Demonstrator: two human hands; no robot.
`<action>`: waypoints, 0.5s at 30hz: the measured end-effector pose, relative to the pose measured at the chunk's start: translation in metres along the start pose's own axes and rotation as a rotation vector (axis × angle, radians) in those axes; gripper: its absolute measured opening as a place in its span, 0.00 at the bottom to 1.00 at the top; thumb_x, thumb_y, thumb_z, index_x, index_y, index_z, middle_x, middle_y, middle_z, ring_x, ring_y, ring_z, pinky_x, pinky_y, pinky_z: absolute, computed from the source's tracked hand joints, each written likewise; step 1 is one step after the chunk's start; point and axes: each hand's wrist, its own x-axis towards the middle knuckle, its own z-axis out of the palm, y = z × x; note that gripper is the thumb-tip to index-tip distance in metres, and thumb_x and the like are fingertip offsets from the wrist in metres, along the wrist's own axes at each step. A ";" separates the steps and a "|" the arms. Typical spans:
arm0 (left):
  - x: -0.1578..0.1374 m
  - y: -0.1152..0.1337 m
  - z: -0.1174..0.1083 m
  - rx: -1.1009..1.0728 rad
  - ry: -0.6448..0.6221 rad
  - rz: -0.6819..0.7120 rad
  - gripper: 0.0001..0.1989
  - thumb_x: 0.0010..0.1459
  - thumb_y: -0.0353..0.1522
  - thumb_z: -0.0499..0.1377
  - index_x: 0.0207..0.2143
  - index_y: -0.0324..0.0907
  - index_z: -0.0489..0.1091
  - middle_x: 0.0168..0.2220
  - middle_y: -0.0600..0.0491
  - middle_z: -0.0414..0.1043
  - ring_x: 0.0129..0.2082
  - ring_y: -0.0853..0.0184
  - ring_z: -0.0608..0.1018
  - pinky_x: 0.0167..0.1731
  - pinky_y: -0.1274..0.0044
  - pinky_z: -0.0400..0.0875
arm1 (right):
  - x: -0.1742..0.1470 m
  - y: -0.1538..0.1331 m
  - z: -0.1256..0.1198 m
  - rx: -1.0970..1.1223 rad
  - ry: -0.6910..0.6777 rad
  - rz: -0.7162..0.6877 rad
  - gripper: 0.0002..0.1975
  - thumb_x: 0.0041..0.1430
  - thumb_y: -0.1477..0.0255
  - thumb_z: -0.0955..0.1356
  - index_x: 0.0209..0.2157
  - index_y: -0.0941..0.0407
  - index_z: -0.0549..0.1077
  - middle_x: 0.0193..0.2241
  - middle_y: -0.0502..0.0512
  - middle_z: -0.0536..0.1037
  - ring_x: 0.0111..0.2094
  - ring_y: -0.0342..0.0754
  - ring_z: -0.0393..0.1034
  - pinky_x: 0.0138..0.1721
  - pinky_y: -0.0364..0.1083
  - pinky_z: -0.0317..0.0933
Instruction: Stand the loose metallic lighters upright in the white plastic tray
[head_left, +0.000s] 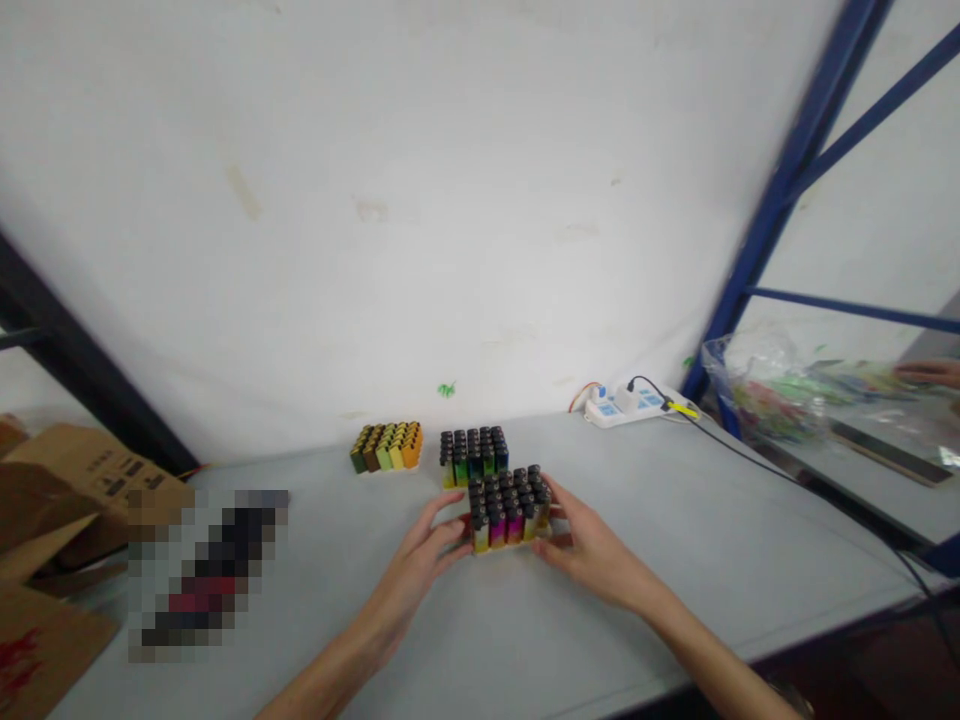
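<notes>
A tray of lighters (511, 508) with black tops and clear, yellow and magenta bodies stands upright in front of me. My left hand (429, 540) grips its left side, fingers curved against the outer lighters. On the opposite side, my right hand (585, 545) holds it between thumb and fingers. Just behind is a second tray of lighters (474, 455), with green, dark and yellowish bodies, partly hidden by the front one. Farther left sits a third set of lighters (388, 446) in yellow, orange, green and brown.
A white power strip (626, 405) with plugs and a black cable (765, 462) lies at the back right. Cardboard boxes (105, 485) and a pixelated dark object (217, 570) are at left. Beyond the blue frame (757, 230) are a plastic bag (772, 390) and another person's hand (934, 373).
</notes>
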 end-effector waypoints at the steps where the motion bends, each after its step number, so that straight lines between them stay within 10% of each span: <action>1: 0.003 -0.001 0.004 0.005 -0.017 0.004 0.35 0.51 0.45 0.70 0.59 0.44 0.69 0.50 0.45 0.82 0.56 0.52 0.81 0.63 0.61 0.70 | -0.001 0.006 -0.006 -0.040 0.039 0.048 0.48 0.55 0.71 0.73 0.74 0.55 0.53 0.64 0.68 0.69 0.56 0.58 0.74 0.51 0.57 0.76; 5: 0.023 -0.007 -0.003 0.124 -0.068 0.063 0.26 0.51 0.44 0.66 0.50 0.43 0.74 0.49 0.44 0.82 0.56 0.51 0.80 0.59 0.60 0.73 | 0.000 0.025 -0.035 -0.195 0.084 0.129 0.57 0.47 0.67 0.80 0.74 0.52 0.53 0.62 0.68 0.69 0.45 0.55 0.76 0.47 0.57 0.76; 9: 0.038 -0.006 -0.037 0.515 0.149 0.292 0.18 0.51 0.43 0.64 0.41 0.44 0.73 0.44 0.46 0.80 0.51 0.51 0.81 0.49 0.62 0.79 | 0.009 0.022 -0.046 -0.228 -0.041 0.043 0.59 0.46 0.64 0.82 0.75 0.52 0.53 0.66 0.67 0.68 0.54 0.60 0.74 0.58 0.62 0.70; 15: 0.058 -0.007 -0.052 0.796 0.235 0.506 0.44 0.47 0.43 0.72 0.64 0.44 0.62 0.65 0.39 0.66 0.65 0.45 0.70 0.63 0.54 0.68 | 0.015 0.018 -0.039 -0.313 -0.031 -0.065 0.58 0.44 0.60 0.82 0.72 0.54 0.58 0.66 0.67 0.70 0.66 0.66 0.65 0.69 0.65 0.56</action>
